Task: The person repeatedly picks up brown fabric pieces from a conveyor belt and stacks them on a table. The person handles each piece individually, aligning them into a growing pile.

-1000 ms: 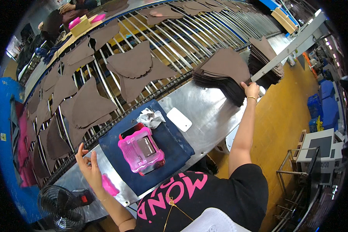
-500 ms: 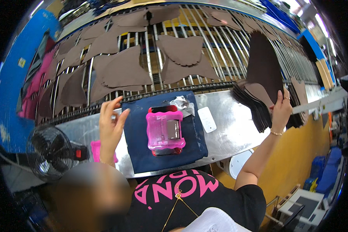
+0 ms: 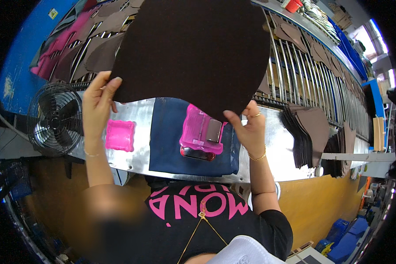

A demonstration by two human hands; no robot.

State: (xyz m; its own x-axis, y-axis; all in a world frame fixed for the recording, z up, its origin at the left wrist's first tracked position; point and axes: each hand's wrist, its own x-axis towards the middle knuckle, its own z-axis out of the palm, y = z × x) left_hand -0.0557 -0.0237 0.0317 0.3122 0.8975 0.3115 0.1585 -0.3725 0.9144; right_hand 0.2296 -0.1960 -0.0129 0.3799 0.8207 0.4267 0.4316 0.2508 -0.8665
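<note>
A large dark brown cut piece of fabric [image 3: 193, 53] is spread out in the air between my hands. Its near left corner is pinched by my left hand [image 3: 99, 99], and its near right corner by my right hand [image 3: 249, 127]. Below it on the metal table lies a folded navy cloth [image 3: 168, 141]. On that cloth, a pink plastic tray [image 3: 191, 127] with a dark metallic block [image 3: 213, 130] in it rests on a red and black object [image 3: 198, 154]. The brown fabric hides the far part of the cloth.
A smaller pink tray [image 3: 120, 135] and a black fan [image 3: 55, 119] are at the left. Stacked brown pieces [image 3: 310, 132] stand at the right, near a pale metal bar [image 3: 352, 157]. More cut pieces lie on the slatted conveyor [image 3: 295, 66] beyond the table.
My right hand has brought a brown piece from the stack at the right to the middle. My left hand, empty before, now grips its other corner. The view has shifted.
</note>
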